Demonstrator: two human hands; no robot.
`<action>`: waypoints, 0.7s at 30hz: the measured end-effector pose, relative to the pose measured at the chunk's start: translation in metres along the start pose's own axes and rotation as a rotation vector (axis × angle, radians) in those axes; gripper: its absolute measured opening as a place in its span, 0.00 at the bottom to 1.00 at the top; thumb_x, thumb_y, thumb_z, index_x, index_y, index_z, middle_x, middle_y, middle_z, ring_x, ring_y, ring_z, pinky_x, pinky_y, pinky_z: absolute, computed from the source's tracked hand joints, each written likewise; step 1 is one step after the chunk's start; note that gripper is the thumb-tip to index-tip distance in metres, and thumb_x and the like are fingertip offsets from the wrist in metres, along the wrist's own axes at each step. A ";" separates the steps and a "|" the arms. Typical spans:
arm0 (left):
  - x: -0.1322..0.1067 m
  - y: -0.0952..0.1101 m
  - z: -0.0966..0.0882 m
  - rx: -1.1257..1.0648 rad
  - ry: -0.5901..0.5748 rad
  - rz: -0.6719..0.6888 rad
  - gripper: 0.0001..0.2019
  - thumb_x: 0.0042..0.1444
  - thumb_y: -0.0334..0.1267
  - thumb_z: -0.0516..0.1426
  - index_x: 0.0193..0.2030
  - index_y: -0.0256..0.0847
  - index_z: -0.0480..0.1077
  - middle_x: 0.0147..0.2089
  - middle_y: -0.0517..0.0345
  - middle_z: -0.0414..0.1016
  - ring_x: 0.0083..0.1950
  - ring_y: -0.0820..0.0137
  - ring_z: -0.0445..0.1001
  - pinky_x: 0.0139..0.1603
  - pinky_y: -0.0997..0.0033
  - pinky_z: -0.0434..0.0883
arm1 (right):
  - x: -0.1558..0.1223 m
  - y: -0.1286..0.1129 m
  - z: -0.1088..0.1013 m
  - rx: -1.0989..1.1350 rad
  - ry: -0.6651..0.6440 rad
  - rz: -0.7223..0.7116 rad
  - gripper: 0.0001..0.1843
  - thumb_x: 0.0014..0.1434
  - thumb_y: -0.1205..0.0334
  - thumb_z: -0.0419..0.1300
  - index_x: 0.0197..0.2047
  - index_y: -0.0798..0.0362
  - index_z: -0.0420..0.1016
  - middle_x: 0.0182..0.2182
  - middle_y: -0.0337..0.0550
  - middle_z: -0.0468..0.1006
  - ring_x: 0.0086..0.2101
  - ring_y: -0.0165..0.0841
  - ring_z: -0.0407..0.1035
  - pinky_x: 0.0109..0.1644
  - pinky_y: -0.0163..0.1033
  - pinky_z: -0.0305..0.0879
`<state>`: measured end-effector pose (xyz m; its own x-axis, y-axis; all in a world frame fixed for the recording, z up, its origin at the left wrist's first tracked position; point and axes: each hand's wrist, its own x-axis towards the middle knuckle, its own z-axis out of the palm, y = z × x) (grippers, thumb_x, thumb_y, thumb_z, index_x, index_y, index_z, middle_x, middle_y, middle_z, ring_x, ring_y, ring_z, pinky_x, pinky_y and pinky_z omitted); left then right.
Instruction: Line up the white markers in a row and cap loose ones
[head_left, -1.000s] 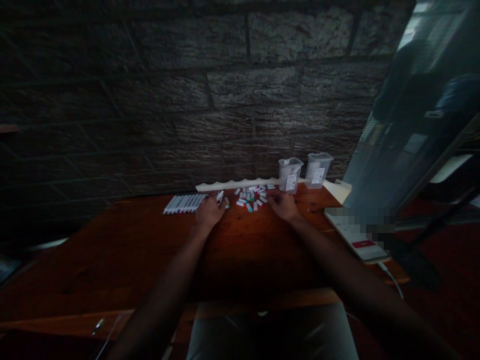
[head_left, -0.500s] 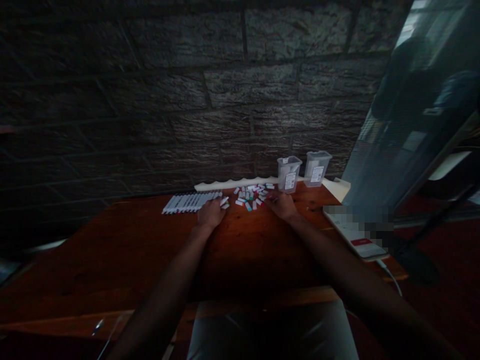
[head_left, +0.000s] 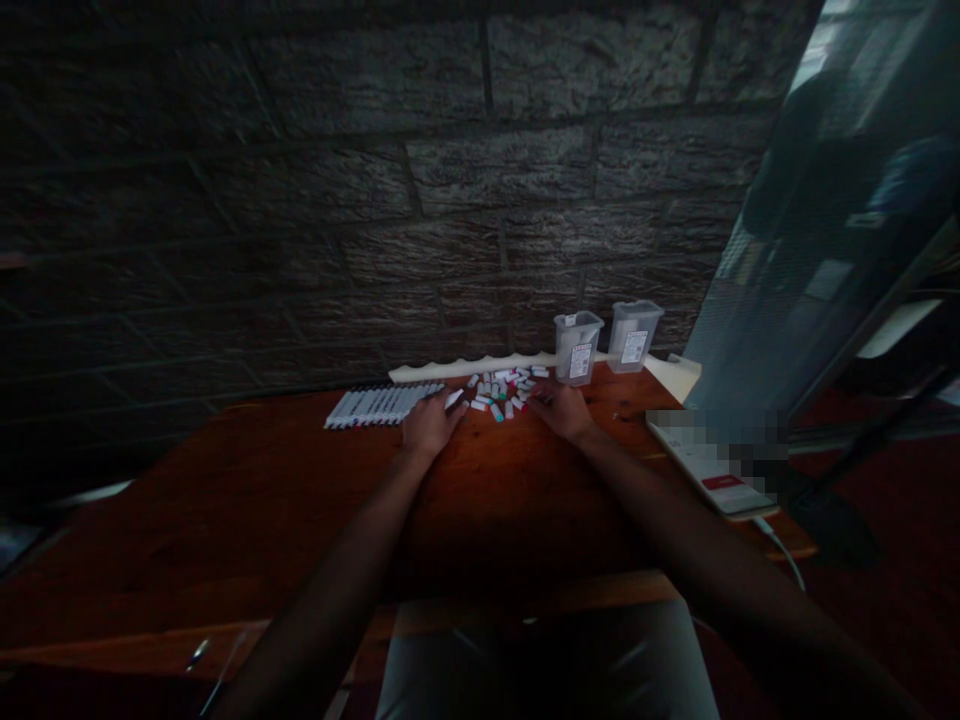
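My left hand (head_left: 429, 424) rests on the table at the right end of a row of white markers (head_left: 379, 404). A white marker cap (head_left: 454, 399) shows between its thumb and forefinger, which are closed around it. To the right is a loose heap of short white caps (head_left: 497, 412), some with coloured ends. My right hand (head_left: 565, 411) is at the heap's right edge. Its fingers are bent and close together at the caps, and the dim light hides what is in them.
Two clear plastic tubs (head_left: 576, 350) with labels stand behind my right hand. A wavy-edged cream strip (head_left: 480, 367) lies along the stone wall (head_left: 450, 240). At the right table edge sits a white device (head_left: 712, 470) with a cable (head_left: 784, 550) hanging off.
My left hand has shifted slightly right, and its thumb now reaches towards the heap. The green end that showed by it is out of sight. My right hand has barely moved.
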<state>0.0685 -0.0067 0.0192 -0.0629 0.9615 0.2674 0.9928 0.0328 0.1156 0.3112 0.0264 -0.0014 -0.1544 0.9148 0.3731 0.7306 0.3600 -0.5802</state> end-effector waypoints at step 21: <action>0.001 -0.008 -0.002 0.052 -0.017 -0.102 0.20 0.63 0.50 0.47 0.54 0.45 0.71 0.50 0.46 0.77 0.51 0.56 0.75 0.46 0.61 0.72 | 0.002 0.003 0.004 -0.034 -0.016 -0.058 0.09 0.59 0.62 0.58 0.40 0.51 0.80 0.37 0.43 0.82 0.36 0.34 0.75 0.42 0.35 0.67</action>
<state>0.0605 -0.0065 0.0208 -0.1626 0.9569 0.2406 0.9853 0.1445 0.0913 0.3107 0.0295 -0.0050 -0.2076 0.8956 0.3934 0.7420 0.4063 -0.5333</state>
